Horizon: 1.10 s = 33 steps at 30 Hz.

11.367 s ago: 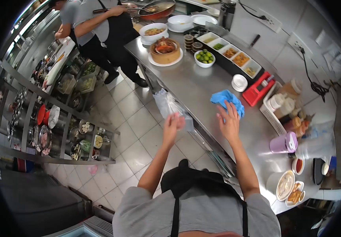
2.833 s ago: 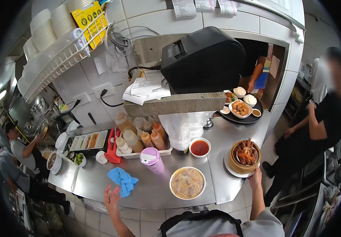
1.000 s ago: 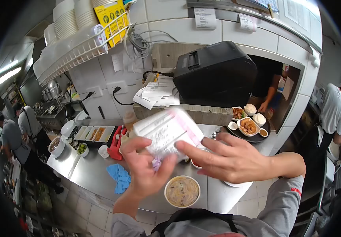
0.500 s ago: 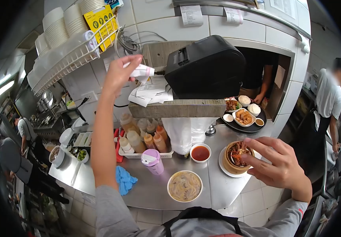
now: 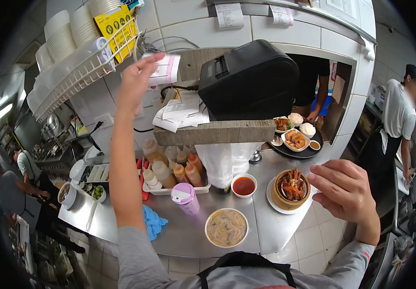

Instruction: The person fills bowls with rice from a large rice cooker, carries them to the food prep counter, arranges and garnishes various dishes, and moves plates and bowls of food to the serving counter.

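My left hand (image 5: 138,82) is raised at the upper left, its fingers pinching a white and pink paper slip (image 5: 165,70) above a pile of receipts (image 5: 181,111) on the shelf. To the right, my right hand (image 5: 340,190) hangs in the air with bent fingers. Nothing shows in it, and its fingers are somewhat apart. Just left of it, a bamboo steamer (image 5: 291,189) of brown food sits on a white plate. A lidded round tub (image 5: 226,228) stands at the counter's front edge, with a bowl of red sauce (image 5: 243,185) behind it.
A black printer (image 5: 249,79) stands on the shelf (image 5: 217,132). Below are sauce bottles (image 5: 163,173), a purple cup (image 5: 185,198) and a blue cloth (image 5: 154,223). A person's hand is near the black tray (image 5: 297,151) at the opening. Other people stand left and right.
After both hands held the slip over the counter, my left hand carried it up and left, and my right hand let go and moved right. The slip now faces the camera more flatly.
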### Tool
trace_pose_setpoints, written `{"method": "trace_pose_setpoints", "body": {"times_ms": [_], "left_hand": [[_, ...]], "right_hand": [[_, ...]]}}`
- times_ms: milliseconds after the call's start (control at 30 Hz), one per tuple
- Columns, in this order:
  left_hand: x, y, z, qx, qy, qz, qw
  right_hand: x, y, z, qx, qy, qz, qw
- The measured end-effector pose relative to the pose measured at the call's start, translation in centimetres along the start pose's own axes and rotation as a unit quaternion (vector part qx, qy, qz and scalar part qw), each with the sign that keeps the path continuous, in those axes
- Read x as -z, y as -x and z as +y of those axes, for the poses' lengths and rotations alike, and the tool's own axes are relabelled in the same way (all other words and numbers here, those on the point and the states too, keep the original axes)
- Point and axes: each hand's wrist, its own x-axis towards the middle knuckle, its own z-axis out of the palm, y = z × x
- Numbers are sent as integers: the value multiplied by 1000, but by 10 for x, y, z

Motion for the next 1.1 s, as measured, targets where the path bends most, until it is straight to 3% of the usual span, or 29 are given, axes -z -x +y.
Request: {"method": "trace_pose_setpoints", "body": {"times_ms": [67,167,367,567,600,700,733,833,900,933,1000,1033,1100], "left_hand": [[-9,4,-5,81,-58,38,994],[-14,3,-7,47,-60,33,997],[-18,0,-3,76,-83,21,993],[-19,23,-20,188,-247,-85,947],[-9,23,-59,41,-284,-104,952],[-19,41,-45,64,-421,-93,900],[-25,50,-26,77,-503,-59,859],[-16,70,-16,11,-493,58,868],[-13,106,9,-79,-419,95,900],[-15,128,18,-123,-381,114,909],[-16,185,26,-211,-363,161,893],[-32,227,22,-186,-243,261,916],[-51,303,24,-128,-224,186,948]], "right_hand": [[-2,-1,1,-2,4,3,1000],[-1,-1,3,-3,9,11,1000],[2,-2,6,-3,13,14,1000],[10,18,12,-31,20,52,998],[9,23,13,-35,13,62,997],[7,29,12,-62,-8,88,994],[3,31,12,-71,-20,101,992],[-17,37,4,-126,-157,159,967],[-52,41,-14,-159,-380,180,893],[-74,41,-24,-145,-480,150,852],[-120,41,-59,-173,-674,12,718],[-143,38,-83,-199,-731,-51,650],[-177,23,-147,-351,-780,-133,501]]}}
